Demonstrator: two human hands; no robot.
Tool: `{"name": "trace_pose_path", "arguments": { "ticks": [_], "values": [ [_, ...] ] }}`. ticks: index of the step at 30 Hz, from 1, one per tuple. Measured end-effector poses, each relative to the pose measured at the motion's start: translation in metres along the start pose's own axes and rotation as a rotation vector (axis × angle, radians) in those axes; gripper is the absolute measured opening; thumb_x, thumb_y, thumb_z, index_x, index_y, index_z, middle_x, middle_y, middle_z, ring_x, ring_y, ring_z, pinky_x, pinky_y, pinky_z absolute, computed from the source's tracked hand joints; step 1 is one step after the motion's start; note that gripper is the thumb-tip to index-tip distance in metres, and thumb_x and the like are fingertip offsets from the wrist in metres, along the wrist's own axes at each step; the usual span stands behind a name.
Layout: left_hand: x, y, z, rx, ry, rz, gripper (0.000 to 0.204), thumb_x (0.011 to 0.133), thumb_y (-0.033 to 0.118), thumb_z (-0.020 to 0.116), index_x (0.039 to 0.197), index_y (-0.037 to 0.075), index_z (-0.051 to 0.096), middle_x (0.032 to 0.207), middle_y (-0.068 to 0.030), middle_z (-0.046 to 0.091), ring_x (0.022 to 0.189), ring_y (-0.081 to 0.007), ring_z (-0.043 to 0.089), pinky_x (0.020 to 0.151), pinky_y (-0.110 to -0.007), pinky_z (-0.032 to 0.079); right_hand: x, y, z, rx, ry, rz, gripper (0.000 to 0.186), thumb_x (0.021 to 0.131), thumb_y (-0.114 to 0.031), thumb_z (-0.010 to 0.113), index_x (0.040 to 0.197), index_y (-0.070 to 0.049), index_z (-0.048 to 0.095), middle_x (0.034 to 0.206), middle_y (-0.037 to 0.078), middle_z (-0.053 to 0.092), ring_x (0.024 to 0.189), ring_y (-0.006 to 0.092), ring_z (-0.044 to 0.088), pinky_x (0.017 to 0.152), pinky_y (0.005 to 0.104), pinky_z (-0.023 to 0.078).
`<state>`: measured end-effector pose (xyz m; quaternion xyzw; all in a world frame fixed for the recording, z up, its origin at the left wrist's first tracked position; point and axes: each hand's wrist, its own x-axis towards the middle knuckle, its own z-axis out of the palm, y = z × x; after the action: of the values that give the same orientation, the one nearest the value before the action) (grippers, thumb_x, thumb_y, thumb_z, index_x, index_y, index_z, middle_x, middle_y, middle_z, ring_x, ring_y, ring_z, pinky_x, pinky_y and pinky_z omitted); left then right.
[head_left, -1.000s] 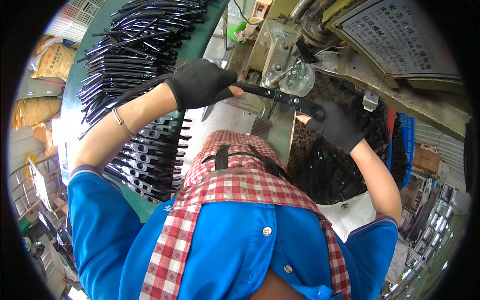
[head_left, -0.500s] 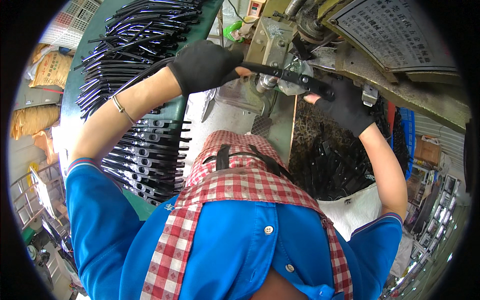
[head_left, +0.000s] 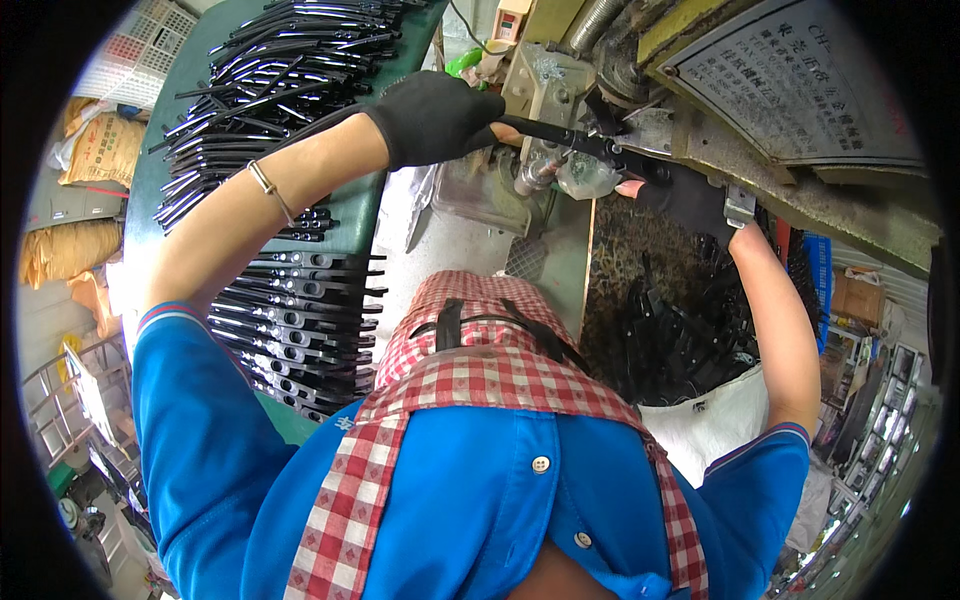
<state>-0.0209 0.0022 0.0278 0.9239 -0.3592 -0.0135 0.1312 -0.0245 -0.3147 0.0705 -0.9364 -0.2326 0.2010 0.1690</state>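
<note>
Left hand (head_left: 435,118) pinches black bar (head_left: 550,131) near its middle, right hand (head_left: 685,200) grips the far end, probably for steadiness at the machine (head_left: 850,190), off green table's (head_left: 352,215) right edge.

A green tabletop (head_left: 420,50) curves along the left side. On its far half lies a loose heap of slim, glossy black bars (head_left: 290,70), slightly bent and stacked several deep, some crossing at odd angles. Nearer the edge by the wearer, black bars with flat, holed ends (head_left: 310,320) lie side by side in a close row, their narrow tips reaching the table's right-hand edge. To the right, a brown mottled surface (head_left: 615,250) carries a jumbled pile of dark parts (head_left: 660,340), their individual shapes hard to distinguish.
</note>
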Motion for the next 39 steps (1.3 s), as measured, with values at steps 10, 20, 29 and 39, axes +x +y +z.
{"name": "trace_pose_path", "arguments": {
  "ticks": [10, 20, 29, 39],
  "values": [
    [0.020, -0.023, 0.025, 0.145, 0.008, 0.109, 0.038, 0.094, 0.046, 0.049, 0.104, 0.011, 0.061, 0.074, -0.0152, 0.064, 0.066, -0.0326, 0.065, 0.061, -0.042, 0.050, 0.007, 0.033, 0.075, 0.047, 0.162, 0.206, 0.064, 0.071, -0.061, 0.070, 0.106, -0.008, 0.064, 0.099, 0.020, 0.065, 0.091, 0.0384, 0.063, 0.080, 0.0420, 0.049],
    [0.016, -0.021, 0.027, 0.083, 0.006, 0.077, 0.028, 0.087, 0.037, 0.061, 0.104, 0.014, 0.062, 0.078, -0.0110, 0.065, 0.072, -0.0307, 0.065, 0.064, -0.041, 0.051, -0.048, -0.048, 0.107, 0.131, 0.663, -0.318, 0.017, 0.074, -0.013, 0.072, 0.088, -0.008, 0.063, 0.082, 0.010, 0.063, 0.077, 0.0309, 0.061, 0.071, 0.0387, 0.048],
    [0.006, -0.029, 0.018, 0.062, -0.014, 0.017, 0.040, 0.085, 0.043, 0.062, 0.111, 0.013, 0.061, 0.086, -0.0129, 0.066, 0.081, -0.0325, 0.065, 0.070, -0.043, 0.051, -0.004, 0.009, 0.153, 0.588, 0.272, -0.038, 0.009, 0.081, -0.005, 0.065, 0.089, -0.001, 0.062, 0.077, 0.003, 0.061, 0.071, 0.0073, 0.055, 0.066, 0.0236, 0.044],
    [0.018, 0.004, 0.020, -0.045, 0.135, 0.178, 0.033, 0.086, 0.025, 0.058, 0.120, 0.024, 0.058, 0.093, -0.0110, 0.066, 0.078, -0.0322, 0.065, 0.066, -0.042, 0.051, 0.096, 0.129, 0.196, -0.135, 0.518, 0.160, 0.032, 0.090, -0.034, 0.051, 0.100, -0.008, 0.066, 0.098, 0.015, 0.067, 0.095, 0.0350, 0.062, 0.080, 0.0444, 0.048]
  ]
}}
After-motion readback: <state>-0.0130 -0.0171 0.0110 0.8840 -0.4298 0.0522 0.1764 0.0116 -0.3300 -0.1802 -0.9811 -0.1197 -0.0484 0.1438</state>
